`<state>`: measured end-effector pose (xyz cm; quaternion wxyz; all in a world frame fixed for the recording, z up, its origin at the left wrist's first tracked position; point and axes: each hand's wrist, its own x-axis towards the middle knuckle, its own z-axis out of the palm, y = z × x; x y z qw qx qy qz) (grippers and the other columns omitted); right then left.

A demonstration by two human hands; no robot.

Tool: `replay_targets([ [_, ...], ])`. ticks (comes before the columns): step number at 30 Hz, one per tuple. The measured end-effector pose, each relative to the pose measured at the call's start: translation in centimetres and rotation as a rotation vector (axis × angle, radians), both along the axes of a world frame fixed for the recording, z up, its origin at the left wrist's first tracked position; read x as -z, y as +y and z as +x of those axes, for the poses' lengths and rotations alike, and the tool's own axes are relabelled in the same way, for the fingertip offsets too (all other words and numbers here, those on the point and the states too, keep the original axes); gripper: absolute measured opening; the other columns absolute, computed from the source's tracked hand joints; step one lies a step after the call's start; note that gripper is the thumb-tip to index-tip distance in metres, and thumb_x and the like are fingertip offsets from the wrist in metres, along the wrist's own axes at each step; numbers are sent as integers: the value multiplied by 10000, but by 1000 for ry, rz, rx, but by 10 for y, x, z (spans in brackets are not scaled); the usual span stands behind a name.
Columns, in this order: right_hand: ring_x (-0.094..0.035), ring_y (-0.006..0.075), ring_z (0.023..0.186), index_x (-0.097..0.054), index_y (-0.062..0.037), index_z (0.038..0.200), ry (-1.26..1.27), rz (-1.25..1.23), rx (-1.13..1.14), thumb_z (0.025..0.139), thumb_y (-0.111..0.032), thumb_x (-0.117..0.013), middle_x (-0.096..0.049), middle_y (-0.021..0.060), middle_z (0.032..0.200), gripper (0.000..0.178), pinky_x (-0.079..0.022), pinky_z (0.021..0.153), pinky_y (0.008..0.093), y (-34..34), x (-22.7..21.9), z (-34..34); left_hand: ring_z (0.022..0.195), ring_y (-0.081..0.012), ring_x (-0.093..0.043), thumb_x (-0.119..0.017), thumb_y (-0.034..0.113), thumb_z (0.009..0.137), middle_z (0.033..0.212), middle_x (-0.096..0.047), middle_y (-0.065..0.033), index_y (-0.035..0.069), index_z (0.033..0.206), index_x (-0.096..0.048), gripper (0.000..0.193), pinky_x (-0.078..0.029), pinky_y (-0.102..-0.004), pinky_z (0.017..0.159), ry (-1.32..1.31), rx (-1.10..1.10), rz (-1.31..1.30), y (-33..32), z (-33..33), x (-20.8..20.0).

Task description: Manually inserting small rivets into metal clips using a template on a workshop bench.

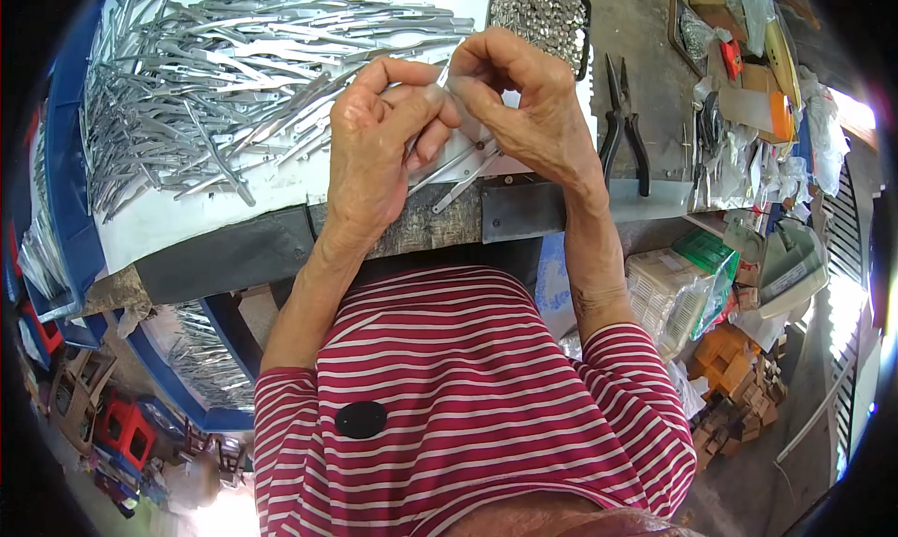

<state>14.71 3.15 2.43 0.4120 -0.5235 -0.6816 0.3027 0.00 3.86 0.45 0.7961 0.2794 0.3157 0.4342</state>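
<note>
Pinching flat metal strips point(458, 167) btwn both hands, left hand point(379, 149) & right hand point(524, 107), at workbench point(234, 252) front edge, prob. aligning pivot hole.

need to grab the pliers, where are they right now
In the head view the black-handled pliers lie on the bench at the person's right, just beside the right hand and below the tray of small metal parts.

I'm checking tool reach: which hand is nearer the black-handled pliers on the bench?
Right. The right hand is just left of the pliers, a small gap apart; the left hand lies farther left, beyond the right one.
</note>
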Motion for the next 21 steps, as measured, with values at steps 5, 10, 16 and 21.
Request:
replay_targets([
  [5,-445,89,469,-513,-2,781,-38,11,-6,730,0,-557,-448,41,526,68,-371,431,239,0,0,0,472,-54,-422,-511,23,812,689,-579,-99,-21,905,-480,107,-285,-161,382,0,-2,4,0,0,-1],
  [10,-453,117,456,-507,-8,784,-43,27,9,726,-2,-559,-456,56,524,78,-378,431,259,0,0,-2,478,-54,-427,-512,26,812,692,-580,-94,-17,908,-482,109,-287,-159,385,15,-4,-4,0,0,-1],
  [16,-462,141,456,-503,-10,790,-56,11,-1,722,-5,-557,-459,72,527,87,-386,438,269,0,2,-1,481,-54,-429,-513,28,812,692,-579,-92,-16,915,-480,116,-289,-158,387,16,-5,-9,0,-1,-1],
  [21,-501,162,471,-503,-9,799,-66,12,-7,727,-7,-550,-494,90,556,86,-403,449,280,0,1,-1,482,-55,-428,-510,25,815,698,-578,-98,-18,921,-478,119,-289,-158,389,13,-5,-6,-1,-1,-1],
])
